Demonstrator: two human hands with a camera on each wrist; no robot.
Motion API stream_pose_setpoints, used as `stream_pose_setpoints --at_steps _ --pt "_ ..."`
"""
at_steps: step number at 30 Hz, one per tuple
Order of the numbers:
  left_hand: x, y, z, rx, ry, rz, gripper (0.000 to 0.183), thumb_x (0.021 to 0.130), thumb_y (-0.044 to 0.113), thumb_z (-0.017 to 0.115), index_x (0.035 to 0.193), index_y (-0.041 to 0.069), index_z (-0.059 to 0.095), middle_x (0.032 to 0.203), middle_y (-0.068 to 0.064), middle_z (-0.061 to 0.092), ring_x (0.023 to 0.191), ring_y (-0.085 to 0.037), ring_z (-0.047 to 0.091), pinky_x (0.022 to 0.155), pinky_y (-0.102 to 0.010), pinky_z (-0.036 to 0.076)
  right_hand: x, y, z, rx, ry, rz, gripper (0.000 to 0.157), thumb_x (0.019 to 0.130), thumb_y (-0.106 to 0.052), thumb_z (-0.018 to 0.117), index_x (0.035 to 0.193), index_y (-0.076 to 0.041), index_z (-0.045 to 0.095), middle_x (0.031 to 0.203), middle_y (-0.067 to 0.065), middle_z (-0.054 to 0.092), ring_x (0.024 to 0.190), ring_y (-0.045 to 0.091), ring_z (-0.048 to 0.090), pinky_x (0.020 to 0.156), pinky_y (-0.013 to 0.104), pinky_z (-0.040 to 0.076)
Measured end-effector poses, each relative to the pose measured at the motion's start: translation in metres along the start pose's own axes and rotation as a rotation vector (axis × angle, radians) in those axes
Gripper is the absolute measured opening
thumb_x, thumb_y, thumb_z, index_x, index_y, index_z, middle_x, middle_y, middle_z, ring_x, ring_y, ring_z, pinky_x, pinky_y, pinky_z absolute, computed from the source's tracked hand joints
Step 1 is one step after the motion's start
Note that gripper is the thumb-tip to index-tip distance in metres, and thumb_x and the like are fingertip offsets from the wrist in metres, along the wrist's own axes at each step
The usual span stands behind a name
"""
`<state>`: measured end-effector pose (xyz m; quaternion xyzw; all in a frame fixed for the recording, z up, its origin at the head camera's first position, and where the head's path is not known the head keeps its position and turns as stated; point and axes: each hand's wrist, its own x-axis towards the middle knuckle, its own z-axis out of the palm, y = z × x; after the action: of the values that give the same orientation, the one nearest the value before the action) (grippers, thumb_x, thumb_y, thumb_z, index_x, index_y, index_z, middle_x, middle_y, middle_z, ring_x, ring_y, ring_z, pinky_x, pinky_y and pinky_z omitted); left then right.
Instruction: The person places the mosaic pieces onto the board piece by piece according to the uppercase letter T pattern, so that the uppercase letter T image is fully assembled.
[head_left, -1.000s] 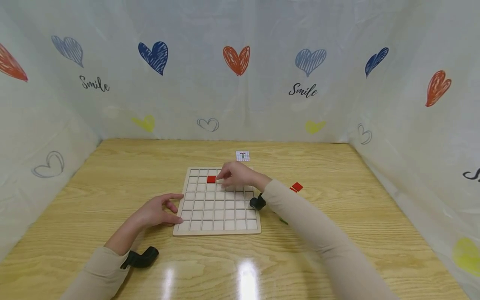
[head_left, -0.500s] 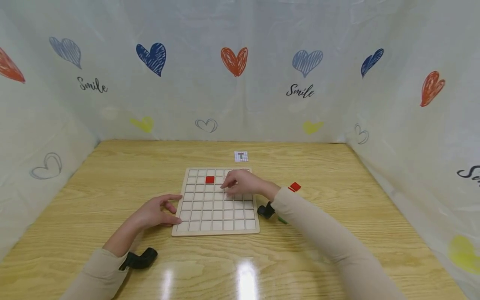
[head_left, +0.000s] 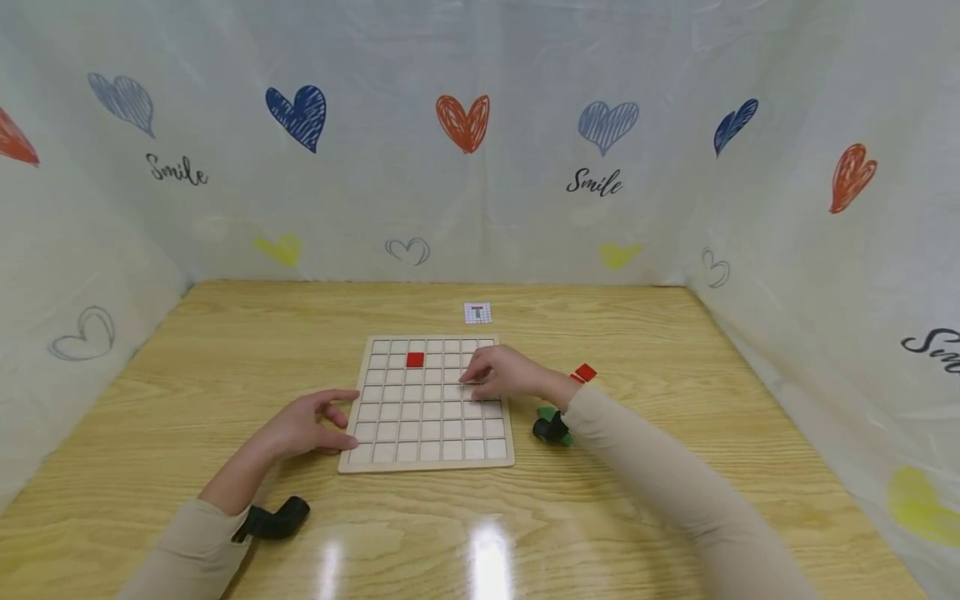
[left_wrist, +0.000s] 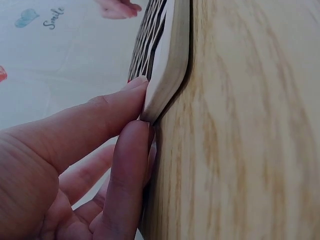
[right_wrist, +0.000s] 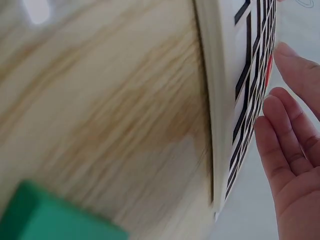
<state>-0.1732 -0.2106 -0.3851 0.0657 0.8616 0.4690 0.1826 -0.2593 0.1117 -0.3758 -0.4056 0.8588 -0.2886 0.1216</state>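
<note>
The gridded board (head_left: 410,410) lies flat in the middle of the desk (head_left: 615,521), its pale squares divided by dark lines. One red tile (head_left: 415,360) fills a square in the second row from the far edge, third from the left. At the board's left edge rests the left hand (head_left: 306,423), thumb toward the near corner and index finger farther along; this grip is spread apart, fingertips touching the rim. Over the right half hangs the right hand (head_left: 512,372), its grip slightly apart with thumb and fingers separated; whether it touches the board I cannot tell.

Just beyond the far edge lies a small card (head_left: 477,312) with a red and green T. Off the right edge are red pieces (head_left: 586,372) and, nearer, green pieces (head_left: 547,413), partly hidden by a black wrist mount (head_left: 551,430). Wide stretches of desk run left, right and near of the board. A white curtain (head_left: 360,192) with hearts borders the left, right and far sides.
</note>
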Motion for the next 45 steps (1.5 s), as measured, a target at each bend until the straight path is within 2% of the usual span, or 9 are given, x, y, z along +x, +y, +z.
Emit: stream_pose_setpoints --at_steps 8,17,28,39,45 --pt "-0.001 -0.002 0.000 -0.001 -0.001 0.008 0.077 0.071 0.013 0.082 0.135 -0.004 0.042 0.090 -0.010 0.052 0.068 -0.018 0.050 0.058 -0.028 0.048 -0.018 0.005 -0.004 0.001 0.002 0.069 0.023 0.080 -0.010 0.074 0.102 -0.006 0.072 0.092 -0.001 0.060 0.085 0.011 0.054 0.077 0.025 0.045" --pt "-0.001 -0.002 0.000 -0.010 0.000 0.015 0.077 0.071 0.012 0.081 0.135 -0.005 0.042 0.089 -0.010 0.052 0.068 -0.018 0.051 0.058 -0.029 0.049 -0.036 0.018 -0.011 -0.016 0.062 0.022 0.024 0.078 -0.007 0.075 0.101 -0.003 0.072 0.093 0.000 0.062 0.087 0.013 0.056 0.079 0.028 0.047" --pt "0.000 -0.002 0.000 0.010 0.006 0.011 0.078 0.071 0.014 0.082 0.135 -0.003 0.042 0.090 -0.010 0.053 0.066 -0.018 0.051 0.057 -0.028 0.047 -0.057 0.031 -0.019 -0.021 0.075 0.018 0.024 0.079 -0.009 0.075 0.101 -0.001 0.071 0.093 0.001 0.062 0.086 0.013 0.057 0.078 0.028 0.048" --pt "0.001 -0.003 0.000 0.011 0.005 0.020 0.077 0.071 0.013 0.082 0.135 -0.003 0.043 0.089 -0.010 0.053 0.066 -0.017 0.051 0.057 -0.028 0.047 -0.079 0.034 -0.023 0.013 0.105 0.061 0.024 0.080 -0.008 0.073 0.103 0.000 0.070 0.097 0.005 0.063 0.090 0.019 0.060 0.080 0.030 0.048" --pt "0.001 -0.003 0.001 0.010 0.009 0.018 0.077 0.071 0.013 0.082 0.135 -0.003 0.043 0.090 -0.010 0.053 0.065 -0.017 0.051 0.057 -0.028 0.046 -0.093 0.039 -0.030 0.010 0.133 0.071 0.025 0.079 -0.008 0.074 0.103 0.000 0.070 0.096 0.006 0.062 0.086 0.020 0.059 0.073 0.031 0.050"
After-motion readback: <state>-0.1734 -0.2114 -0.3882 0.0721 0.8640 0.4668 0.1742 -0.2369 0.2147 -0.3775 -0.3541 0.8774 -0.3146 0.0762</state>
